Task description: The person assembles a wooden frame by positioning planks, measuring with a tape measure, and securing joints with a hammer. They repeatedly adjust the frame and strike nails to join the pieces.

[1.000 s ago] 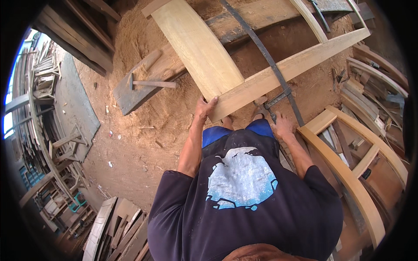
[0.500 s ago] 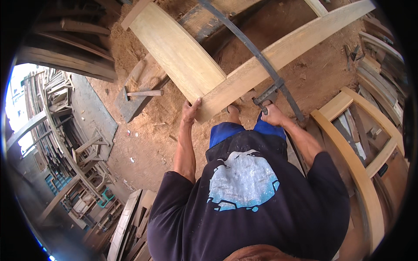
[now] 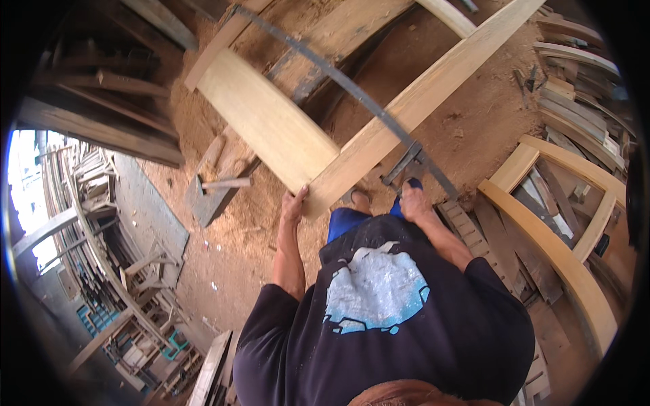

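Note:
A pale wooden frame (image 3: 399, 128) lies slanted in front of me, with a wide flat board (image 3: 264, 115) joined to its near rail. My left hand (image 3: 294, 205) is closed on the near corner, thumb on top. Across the frame runs a long dark metal bar clamp (image 3: 338, 76). Its far end reaches the reddish far rail (image 3: 218, 47); its sliding jaw (image 3: 404, 162) sits just past the near rail. My right hand (image 3: 415, 204) is closed at the clamp's screw handle, which the fingers mostly hide.
A hammer (image 3: 227, 183) rests on a timber block (image 3: 211, 203) at the left, among wood shavings. To the right stands another curved wooden frame (image 3: 562, 250) near stacked offcuts (image 3: 582, 108). Chair parts and sticks (image 3: 88, 223) pile up at far left.
The clamp has shifted left along the frame, and its far end now shows at the far rail. My right hand has come nearer to me and slightly left. The left hand keeps its hold.

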Tool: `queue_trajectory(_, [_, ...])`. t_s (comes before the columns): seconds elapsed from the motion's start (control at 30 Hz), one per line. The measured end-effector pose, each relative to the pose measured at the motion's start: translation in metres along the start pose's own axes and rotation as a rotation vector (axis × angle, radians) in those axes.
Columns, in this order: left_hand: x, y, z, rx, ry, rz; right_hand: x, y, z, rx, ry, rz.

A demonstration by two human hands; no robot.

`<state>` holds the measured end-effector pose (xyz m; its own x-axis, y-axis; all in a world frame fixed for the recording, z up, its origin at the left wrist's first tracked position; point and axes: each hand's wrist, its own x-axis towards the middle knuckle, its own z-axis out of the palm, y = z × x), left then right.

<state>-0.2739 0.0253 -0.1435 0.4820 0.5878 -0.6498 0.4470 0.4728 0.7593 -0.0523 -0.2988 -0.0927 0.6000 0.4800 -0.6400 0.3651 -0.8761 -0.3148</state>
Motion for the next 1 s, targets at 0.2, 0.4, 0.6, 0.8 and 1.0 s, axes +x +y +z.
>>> queue_trajectory(0.2, [-0.003, -0.003, -0.001, -0.064, 0.005, -0.029, 0.018, 0.025, 0.009, 0.137, -0.042, -0.273])
queue_trajectory(0.4, [-0.007, 0.003, -0.001, -0.042, 0.05, -0.076, 0.029, 0.023, -0.017, 0.497, -0.521, -0.136])
queue_trajectory(0.6, [0.001, -0.003, -0.011, -0.056, -0.024, -0.132, -0.013, -0.003, -0.011, 0.103, 0.016, -0.183])
queue_trajectory(0.8, [-0.003, 0.007, -0.001, -0.071, -0.038, -0.094, 0.003, 0.002, 0.001, 0.075, -0.009, -0.026])
queue_trajectory(1.0, [-0.004, -0.001, -0.007, -0.049, -0.017, -0.101, 0.009, 0.006, -0.012, 0.076, -0.175, -0.131])
